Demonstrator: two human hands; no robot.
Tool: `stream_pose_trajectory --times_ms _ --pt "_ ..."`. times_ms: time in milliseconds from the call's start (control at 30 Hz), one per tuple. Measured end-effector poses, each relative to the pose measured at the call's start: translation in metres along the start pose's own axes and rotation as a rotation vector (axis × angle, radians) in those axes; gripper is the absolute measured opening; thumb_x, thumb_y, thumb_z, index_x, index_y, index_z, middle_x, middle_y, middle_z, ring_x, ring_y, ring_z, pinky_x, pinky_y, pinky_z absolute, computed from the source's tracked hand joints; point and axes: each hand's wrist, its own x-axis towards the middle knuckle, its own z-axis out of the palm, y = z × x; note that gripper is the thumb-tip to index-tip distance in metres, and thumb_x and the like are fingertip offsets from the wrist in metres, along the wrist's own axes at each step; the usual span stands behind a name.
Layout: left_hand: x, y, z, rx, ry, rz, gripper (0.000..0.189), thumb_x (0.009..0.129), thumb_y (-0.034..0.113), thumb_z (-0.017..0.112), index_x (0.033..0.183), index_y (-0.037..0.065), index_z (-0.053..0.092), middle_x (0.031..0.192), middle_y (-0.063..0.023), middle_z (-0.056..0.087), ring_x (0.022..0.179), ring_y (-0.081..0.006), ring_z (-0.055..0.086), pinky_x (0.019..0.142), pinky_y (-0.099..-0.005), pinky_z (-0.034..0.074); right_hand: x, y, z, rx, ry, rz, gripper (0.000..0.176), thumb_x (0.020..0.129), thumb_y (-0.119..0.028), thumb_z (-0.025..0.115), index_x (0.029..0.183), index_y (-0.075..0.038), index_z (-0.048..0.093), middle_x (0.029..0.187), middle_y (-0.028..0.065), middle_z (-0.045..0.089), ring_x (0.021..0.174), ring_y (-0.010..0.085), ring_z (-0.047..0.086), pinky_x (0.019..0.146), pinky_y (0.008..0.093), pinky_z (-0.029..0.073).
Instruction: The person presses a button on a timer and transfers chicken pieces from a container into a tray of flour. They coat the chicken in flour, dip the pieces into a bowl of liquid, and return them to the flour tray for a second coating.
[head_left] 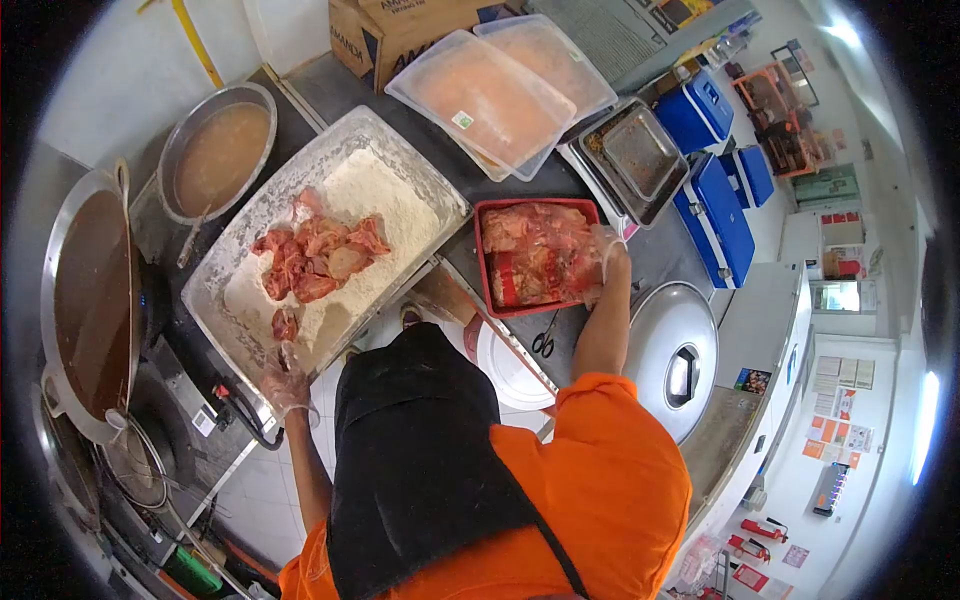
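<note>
My left hand [287, 382], in a clear plastic glove, is at the near edge of a large metal tray [440, 190] of white flour [375, 190]. A small piece of raw meat [285, 324] lies right at its fingertips; whether the fingers grip it is unclear. Farther in, a heap of raw marinated meat [320, 250] rests on the flour. My right hand [603, 262], also gloved, is at the right side of a red tub [484, 290] full of raw meat [530, 250]. Its fingers are hard to make out against the meat.
Left of the tray are a bowl of cloudy liquid [222, 155] and a wok of brown liquid [95, 300]. Scissors [544, 344] lie below the tub, beside a large domed lid [668, 350]. Behind stand lidded plastic containers [480, 95], a cardboard box [400, 35] and metal trays [632, 155].
</note>
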Motion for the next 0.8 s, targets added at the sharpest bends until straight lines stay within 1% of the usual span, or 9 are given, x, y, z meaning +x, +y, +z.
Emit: stream_pose_trajectory --times_ms 233,300,433,567,600,633,667,733,800 --pt "-0.002 0.019 -0.015 -0.073 -0.032 0.000 0.043 0.091 0.045 0.047 0.091 0.004 0.062 0.081 -0.0209 0.065 0.075 -0.0378 0.063 0.066 -0.0454 0.047 -0.026 -0.013 -0.046 0.339 0.191 0.156 0.020 0.083 -0.021 0.054 0.075 -0.004 0.059 0.061 0.0011 0.050 0.052 0.0150 0.051 0.044 0.0287 0.039" --pt "-0.001 0.021 -0.019 0.000 -0.110 -0.056 0.046 0.091 0.046 0.047 0.100 0.005 0.064 0.092 -0.0233 0.065 0.086 -0.0406 0.062 0.072 -0.0455 0.046 -0.026 -0.029 -0.060 0.427 0.251 0.185 0.019 0.083 -0.021 0.054 0.074 -0.004 0.058 0.061 0.0008 0.049 0.052 0.0143 0.051 0.044 0.0281 0.039" --pt "-0.003 0.020 -0.019 -0.044 -0.081 -0.033 0.044 0.091 0.045 0.048 0.101 0.005 0.063 0.090 -0.0237 0.065 0.084 -0.0382 0.063 0.071 -0.0443 0.046 -0.035 -0.045 -0.091 0.608 0.348 0.229 0.018 0.083 -0.019 0.053 0.074 -0.005 0.058 0.060 0.0004 0.049 0.051 0.0130 0.049 0.043 0.0269 0.038" --pt "0.003 -0.012 0.011 -0.110 -0.011 0.023 0.041 0.092 0.044 0.046 0.094 0.005 0.060 0.085 -0.0218 0.064 0.080 -0.0403 0.062 0.069 -0.0465 0.046 -0.050 -0.052 -0.127 0.792 0.446 0.278 0.017 0.083 -0.018 0.052 0.074 -0.005 0.057 0.060 0.0000 0.048 0.050 0.0117 0.048 0.043 0.0257 0.037" --pt "0.004 -0.016 0.014 -0.144 0.019 0.053 0.039 0.092 0.042 0.047 0.093 0.006 0.060 0.086 -0.0216 0.064 0.080 -0.0400 0.062 0.069 -0.0464 0.046 -0.048 -0.062 -0.133 0.839 0.469 0.289 0.017 0.083 -0.017 0.051 0.074 -0.005 0.057 0.060 -0.0001 0.048 0.050 0.0113 0.048 0.043 0.0254 0.037" --pt "0.003 -0.012 0.009 -0.141 0.023 0.048 0.039 0.092 0.042 0.047 0.093 0.006 0.060 0.086 -0.0216 0.064 0.080 -0.0400 0.062 0.069 -0.0464 0.046 -0.070 -0.123 -0.173 0.843 0.512 0.374 0.017 0.084 -0.015 0.048 0.072 -0.005 0.055 0.061 -0.0015 0.048 0.052 0.0087 0.046 0.046 0.0233 0.036" --pt "0.001 -0.004 0.002 -0.093 -0.012 0.023 0.037 0.092 0.041 0.047 0.093 0.006 0.061 0.086 -0.0213 0.064 0.080 -0.0394 0.062 0.069 -0.0463 0.046 -0.075 -0.141 -0.192 0.847 0.505 0.368 0.017 0.084 -0.015 0.048 0.072 -0.005 0.055 0.061 -0.0015 0.048 0.052 0.0087 0.046 0.046 0.0233 0.036" --pt "0.001 0.003 -0.002 -0.034 -0.038 -0.015 0.036 0.092 0.040 0.048 0.093 0.007 0.061 0.086 -0.0211 0.065 0.080 -0.0389 0.062 0.069 -0.0462 0.046 -0.077 -0.168 -0.216 0.758 0.467 0.148 0.018 0.085 -0.016 0.048 0.072 -0.005 0.054 0.061 -0.0025 0.048 0.055 0.0072 0.045 0.049 0.0216 0.035" --pt "0.001 0.000 0.000 -0.150 -0.026 0.033 0.035 0.091 0.040 0.049 0.094 0.008 0.062 0.086 -0.0198 0.065 0.080 -0.0377 0.063 0.069 -0.0455 0.047 -0.089 -0.225 -0.252 0.879 0.405 0.021 0.021 0.086 -0.018 0.048 0.071 -0.006 0.054 0.061 -0.0022 0.048 0.056 0.0070 0.044 0.050 0.0217 0.035"
